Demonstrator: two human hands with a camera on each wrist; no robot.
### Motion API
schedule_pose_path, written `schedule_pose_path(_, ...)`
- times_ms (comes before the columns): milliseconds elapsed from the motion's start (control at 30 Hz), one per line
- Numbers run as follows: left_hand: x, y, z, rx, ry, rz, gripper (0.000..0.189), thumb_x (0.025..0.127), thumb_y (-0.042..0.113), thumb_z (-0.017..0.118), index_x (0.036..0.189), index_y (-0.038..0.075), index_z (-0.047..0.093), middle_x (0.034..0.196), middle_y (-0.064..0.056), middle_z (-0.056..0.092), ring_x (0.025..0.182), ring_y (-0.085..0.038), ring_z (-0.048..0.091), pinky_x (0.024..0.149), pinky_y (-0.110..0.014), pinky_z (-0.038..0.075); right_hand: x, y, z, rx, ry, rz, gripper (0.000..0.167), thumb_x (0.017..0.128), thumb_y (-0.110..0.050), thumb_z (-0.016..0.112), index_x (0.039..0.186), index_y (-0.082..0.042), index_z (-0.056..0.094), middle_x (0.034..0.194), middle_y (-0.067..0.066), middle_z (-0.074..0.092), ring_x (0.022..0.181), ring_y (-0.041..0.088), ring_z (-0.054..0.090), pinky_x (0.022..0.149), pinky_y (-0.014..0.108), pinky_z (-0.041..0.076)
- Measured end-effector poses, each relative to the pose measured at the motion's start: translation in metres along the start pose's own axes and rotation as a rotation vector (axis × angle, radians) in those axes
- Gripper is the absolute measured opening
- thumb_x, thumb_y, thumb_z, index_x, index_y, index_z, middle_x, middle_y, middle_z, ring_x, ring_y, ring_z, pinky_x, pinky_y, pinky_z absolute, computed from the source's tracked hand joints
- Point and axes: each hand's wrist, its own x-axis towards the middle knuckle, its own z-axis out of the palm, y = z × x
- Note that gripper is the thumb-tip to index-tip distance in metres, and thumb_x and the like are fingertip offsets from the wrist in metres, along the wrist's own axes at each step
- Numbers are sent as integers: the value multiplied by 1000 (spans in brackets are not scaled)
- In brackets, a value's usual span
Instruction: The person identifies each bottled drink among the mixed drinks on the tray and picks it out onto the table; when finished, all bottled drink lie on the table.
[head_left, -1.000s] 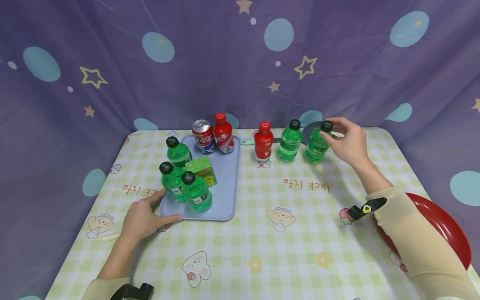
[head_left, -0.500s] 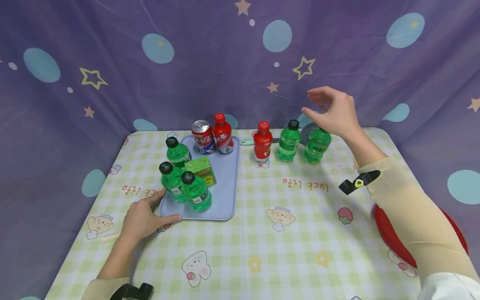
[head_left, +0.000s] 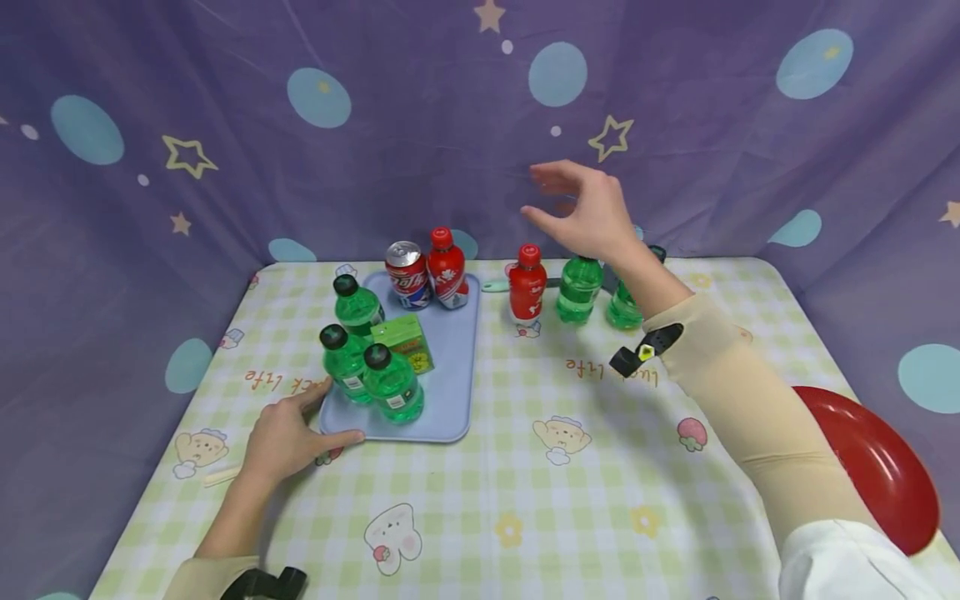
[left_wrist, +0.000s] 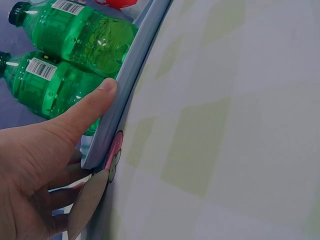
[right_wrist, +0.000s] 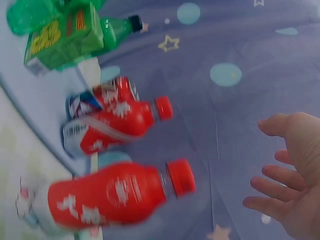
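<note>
My left hand grips the near left corner of a light blue tray, thumb along the front rim and fingers at the left side. On the tray stand several green soda bottles with black caps, a green drink carton, a red soda can and a red bottle. My right hand hangs empty in the air, fingers spread and slightly bent. Below and left of it, another red bottle stands on the cloth. Two more green bottles stand to its right, one partly hidden by the hand, the other by the forearm.
A red round plate or lid lies at the right edge, partly behind the sleeve. A utensil with a pale green handle lies behind the standing bottles. A purple curtain rises at the table's back edge.
My right hand has let go of the right-hand green bottle, risen and moved left toward the standing red bottle. That green bottle stays standing. My left hand has not moved.
</note>
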Motion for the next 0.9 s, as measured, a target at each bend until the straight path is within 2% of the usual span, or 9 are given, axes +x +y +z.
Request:
schedule_pose_path(167, 1, 0, -1, 6, -18, -16, 115, 67, 67, 94, 152, 0, 57, 148, -29, 60, 132, -53, 60, 96, -65, 57, 5, -17, 21, 51, -41, -15, 57, 93, -31, 84, 145, -17, 67, 147, 1, 69, 131, 20, 70, 104, 39, 60)
schedule_pose_path(400, 2, 0, 0, 8, -17, -17, 114, 67, 67, 94, 151, 0, 57, 147, -29, 60, 132, -53, 61, 96, -65, 57, 10, -32, 51, 94, -91, -24, 65, 95, -36, 82, 153, -19, 59, 156, 3, 61, 142, 21, 62, 109, 41, 58)
schedule_pose_path(567, 2, -1, 0, 6, -12, -11, 113, 67, 66, 95, 151, 0, 57, 147, -29, 60, 133, -53, 60, 98, -66, 56, 14, -38, 70, 122, -93, -41, 68, 95, -39, 81, 155, -20, 56, 159, 2, 59, 143, 23, 61, 107, 38, 59)
schedule_pose_path(600, 2, 0, 0, 5, -11, -10, 113, 67, 65, 95, 151, 0, 57, 147, -29, 60, 134, -53, 60, 98, -66, 56, 14, -39, 74, 125, -98, -44, 70, 94, -40, 81, 156, -20, 55, 159, 2, 59, 143, 23, 61, 103, 37, 60)
schedule_pose_path(767, 1, 0, 0, 4, -5, -11, 112, 67, 64, 95, 150, -1, 58, 146, -30, 61, 133, -52, 60, 99, -66, 55, 13, -42, 94, 113, -152, -38, 77, 94, -45, 80, 160, -21, 49, 163, 0, 54, 146, 24, 58, 112, 40, 54)
schedule_pose_path(833, 1, 0, 0, 2, -6, -10, 112, 68, 64, 95, 150, -1, 58, 146, -30, 61, 134, -52, 60, 99, -66, 55, 11, -42, 101, 103, -153, -25, 80, 93, -47, 81, 162, -21, 47, 164, 0, 53, 147, 23, 56, 120, 41, 48)
schedule_pose_path(900, 1, 0, 0, 2, -8, -9, 112, 68, 64, 95, 151, -1, 57, 146, -29, 61, 134, -52, 60, 100, -66, 55, 9, -42, 107, 88, -136, -14, 82, 93, -47, 81, 162, -20, 45, 165, 0, 51, 149, 22, 54, 122, 42, 46)
